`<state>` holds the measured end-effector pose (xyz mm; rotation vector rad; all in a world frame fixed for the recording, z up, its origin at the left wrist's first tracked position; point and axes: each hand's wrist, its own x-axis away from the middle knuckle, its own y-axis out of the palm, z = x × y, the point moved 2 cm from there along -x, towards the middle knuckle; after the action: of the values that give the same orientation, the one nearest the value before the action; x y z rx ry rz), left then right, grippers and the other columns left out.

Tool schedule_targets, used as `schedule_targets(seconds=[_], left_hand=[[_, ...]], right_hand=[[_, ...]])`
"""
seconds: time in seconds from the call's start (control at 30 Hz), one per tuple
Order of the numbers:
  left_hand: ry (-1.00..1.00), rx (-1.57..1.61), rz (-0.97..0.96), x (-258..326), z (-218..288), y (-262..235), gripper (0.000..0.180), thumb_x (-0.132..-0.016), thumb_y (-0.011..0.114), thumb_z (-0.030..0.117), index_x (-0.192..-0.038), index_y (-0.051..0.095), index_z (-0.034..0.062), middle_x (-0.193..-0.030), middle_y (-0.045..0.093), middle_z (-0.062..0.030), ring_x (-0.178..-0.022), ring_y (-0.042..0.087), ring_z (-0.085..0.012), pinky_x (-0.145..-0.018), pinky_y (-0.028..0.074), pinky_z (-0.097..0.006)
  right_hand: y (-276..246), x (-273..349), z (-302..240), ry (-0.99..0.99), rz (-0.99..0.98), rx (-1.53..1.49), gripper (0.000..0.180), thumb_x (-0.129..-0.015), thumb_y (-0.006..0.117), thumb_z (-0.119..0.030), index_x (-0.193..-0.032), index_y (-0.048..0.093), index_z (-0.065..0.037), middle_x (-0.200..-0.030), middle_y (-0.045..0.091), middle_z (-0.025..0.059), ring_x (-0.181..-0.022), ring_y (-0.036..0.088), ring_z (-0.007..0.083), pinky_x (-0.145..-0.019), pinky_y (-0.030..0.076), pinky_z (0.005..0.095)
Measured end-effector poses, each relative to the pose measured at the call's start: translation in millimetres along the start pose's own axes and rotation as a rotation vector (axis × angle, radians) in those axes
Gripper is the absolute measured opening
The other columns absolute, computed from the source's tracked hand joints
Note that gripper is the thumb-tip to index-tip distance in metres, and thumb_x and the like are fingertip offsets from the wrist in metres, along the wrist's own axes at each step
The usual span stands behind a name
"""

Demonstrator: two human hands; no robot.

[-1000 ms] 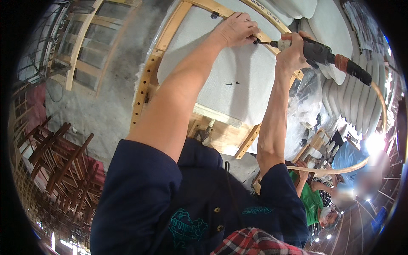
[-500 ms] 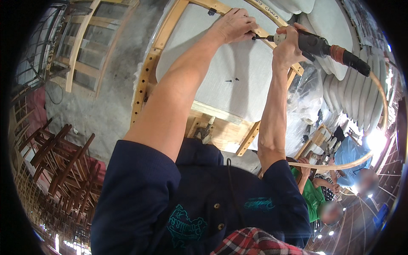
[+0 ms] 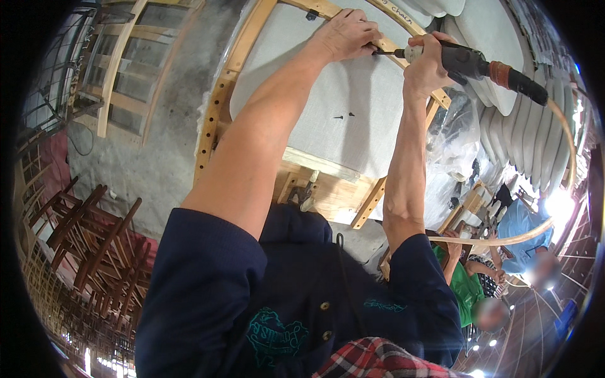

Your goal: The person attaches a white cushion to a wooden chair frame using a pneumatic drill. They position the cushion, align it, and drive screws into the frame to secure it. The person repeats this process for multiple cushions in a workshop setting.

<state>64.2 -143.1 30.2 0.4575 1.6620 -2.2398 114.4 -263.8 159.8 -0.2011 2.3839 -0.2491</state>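
Note:
My right hand grips a black air screwdriver with an orange-brown collar and a hose at its rear. Its thin bit points left, the tip meeting a small dark part at the inner side of a wooden frame. Beside that tip, my left hand is closed in a pinch; what its fingers hold is hidden. Under both hands lies a light grey padded panel, set within the frame. Two small dark screws rest on the panel. A black bracket sits at the frame's far edge.
A tan air hose loops down the right side. Grey padded panels stand stacked at right, near clear plastic wrap. Nearer stand a metal clamp and a drilled wooden strip. Two people work at lower right.
The screwdriver's rear end has swung slightly away from me, while its tip stays beside my left fingers. Both hands keep almost the same place.

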Motion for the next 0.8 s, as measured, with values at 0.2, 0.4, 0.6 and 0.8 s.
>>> schedule_targets(seconds=[0.2, 0.4, 0.6, 0.8], left_hand=[[0.023, -0.001, -0.024, -1.4, -1.6, -1.7, 0.031, -0.091, 0.073, 0.039, -0.119, 0.065, 0.0297, -0.116, 0.062, 0.0112, -0.116, 0.056, -0.0167, -0.109, 0.045, -0.036], [-0.008, -0.030, -0.027, -1.3, 0.6, 2.6, 0.031, -0.090, 0.074, 0.039, -0.118, 0.067, 0.0290, -0.113, 0.062, 0.0114, -0.114, 0.056, -0.0163, -0.108, 0.045, -0.036], [0.003, -0.009, -0.050, -0.8, -0.9, -3.0, 0.033, -0.090, 0.074, 0.040, -0.120, 0.066, 0.0300, -0.114, 0.062, 0.0110, -0.114, 0.056, -0.0159, -0.109, 0.045, -0.035], [-0.001, -0.043, -0.027, -0.8, 0.0, 5.4, 0.035, -0.092, 0.072, 0.040, -0.124, 0.061, 0.0320, -0.115, 0.062, 0.0102, -0.116, 0.056, -0.0158, -0.110, 0.045, -0.035]], right_hand=[[2.6, 0.3, 0.3, 0.032, -0.019, -0.018, 0.008, -0.080, 0.064, -0.002, -0.088, 0.066, 0.001, -0.067, 0.068, 0.0019, -0.066, 0.061, 0.0106, -0.071, 0.048, 0.0245], [1.1, 1.3, -7.9, 0.178, 0.018, -0.126, 0.005, -0.081, 0.065, -0.001, -0.084, 0.067, 0.002, -0.071, 0.069, 0.0030, -0.070, 0.062, 0.0112, -0.071, 0.048, 0.0249], [3.0, 4.0, 8.9, 0.143, 0.051, -0.162, 0.004, -0.081, 0.066, -0.003, -0.081, 0.067, 0.001, -0.073, 0.069, 0.0024, -0.071, 0.062, 0.0111, -0.071, 0.048, 0.0254], [1.8, 1.0, -7.9, 0.085, 0.018, 0.006, 0.015, -0.079, 0.063, -0.005, -0.065, 0.067, -0.003, -0.075, 0.070, 0.0032, -0.073, 0.063, 0.0142, -0.075, 0.050, 0.0297]])
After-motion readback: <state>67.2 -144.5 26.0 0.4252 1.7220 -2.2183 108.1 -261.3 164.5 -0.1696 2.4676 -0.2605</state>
